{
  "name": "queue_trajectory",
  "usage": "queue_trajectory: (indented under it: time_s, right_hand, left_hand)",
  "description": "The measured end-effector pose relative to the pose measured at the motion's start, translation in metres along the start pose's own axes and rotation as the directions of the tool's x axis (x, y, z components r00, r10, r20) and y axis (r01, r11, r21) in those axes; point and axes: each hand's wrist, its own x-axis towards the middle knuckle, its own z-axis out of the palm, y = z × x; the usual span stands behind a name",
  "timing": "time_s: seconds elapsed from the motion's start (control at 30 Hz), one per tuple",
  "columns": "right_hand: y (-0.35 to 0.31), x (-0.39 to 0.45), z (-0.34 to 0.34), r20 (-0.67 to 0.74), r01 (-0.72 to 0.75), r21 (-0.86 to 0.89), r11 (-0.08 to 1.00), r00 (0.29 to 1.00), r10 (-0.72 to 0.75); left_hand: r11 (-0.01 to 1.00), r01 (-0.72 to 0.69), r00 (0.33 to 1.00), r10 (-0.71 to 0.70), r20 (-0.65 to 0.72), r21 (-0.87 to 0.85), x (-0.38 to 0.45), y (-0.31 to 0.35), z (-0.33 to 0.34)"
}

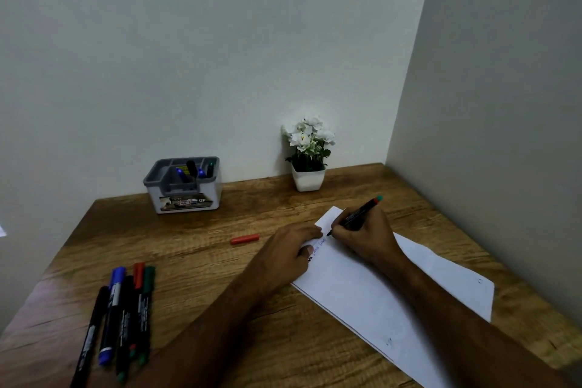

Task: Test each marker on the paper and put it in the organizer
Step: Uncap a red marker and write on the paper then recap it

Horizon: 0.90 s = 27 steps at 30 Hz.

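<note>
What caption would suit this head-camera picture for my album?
Right hand tests a marker on paper steadied by the left hand, red cap lying aside.

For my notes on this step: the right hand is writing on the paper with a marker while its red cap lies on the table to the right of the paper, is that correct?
Not quite. The red cap lies on the table to the left of the paper, not the right, as the head view shows. The rest holds: the right hand writes on the paper with a marker.
</note>
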Motion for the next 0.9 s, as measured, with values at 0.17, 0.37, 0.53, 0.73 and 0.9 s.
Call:
queue_trajectory:
  time_s: [0.17,0.37,0.53,0.73,0.9]
  right_hand:
    - [0.0023,0.0001,0.0017,0.029,0.004,-0.025,1.000,1.000,-0.003]
    - [0.0025,0.0011,0.0012,0.045,0.022,-0.036,0.999,0.999,-0.021]
    - [0.0033,0.0017,0.0023,0.046,0.007,-0.022,1.000,0.999,-0.006]
    - [0.0038,0.0011,0.0027,0.039,0.019,-0.047,0.999,0.999,-0.017]
    - [0.0053,0.0039,0.0033,0.018,0.017,-0.062,0.998,1.000,-0.016]
  left_hand:
    - [1.000,0.004,1.000,-0.004,-0.007,-0.012,-0.0001,-0.0007,0.0005]
    - [1.000,0.003,1.000,-0.003,-0.012,-0.016,-0.0002,-0.0007,0.0009]
    - [1.000,-0.001,1.000,0.001,-0.017,-0.010,0.0002,-0.0007,0.0014]
    - [1.000,-0.002,1.000,0.002,-0.014,-0.010,-0.0006,-0.0022,0.0022]
    - [1.000,0.001,1.000,-0.001,-0.015,-0.009,-0.0011,-0.0026,0.0022]
